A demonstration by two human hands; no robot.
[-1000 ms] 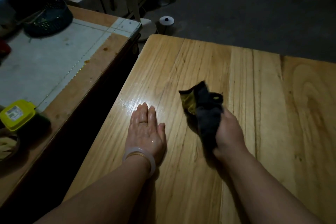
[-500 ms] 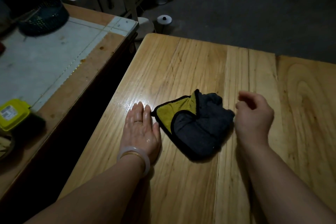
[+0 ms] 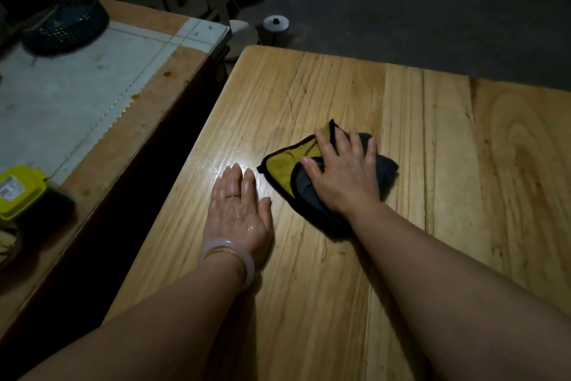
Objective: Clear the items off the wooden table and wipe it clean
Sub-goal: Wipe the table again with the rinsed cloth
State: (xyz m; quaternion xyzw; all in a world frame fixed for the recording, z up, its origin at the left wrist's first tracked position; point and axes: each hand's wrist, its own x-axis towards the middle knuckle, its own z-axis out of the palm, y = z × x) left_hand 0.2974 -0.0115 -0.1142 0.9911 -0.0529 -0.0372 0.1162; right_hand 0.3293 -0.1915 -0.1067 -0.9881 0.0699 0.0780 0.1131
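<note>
Where it hung clear, right hand [image 3: 346, 178] now presses cloth [image 3: 279, 169]

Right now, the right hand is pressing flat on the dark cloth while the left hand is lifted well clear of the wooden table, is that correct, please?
Not quite. The left hand is not lifted: the head view shows it resting palm-down, fingers straight, on the wooden table, beside the dark cloth. The rest holds: the right hand is pressing flat on that cloth.

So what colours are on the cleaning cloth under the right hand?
Dark grey cloth with a yellow-green inner face and black edging; head view.
</note>
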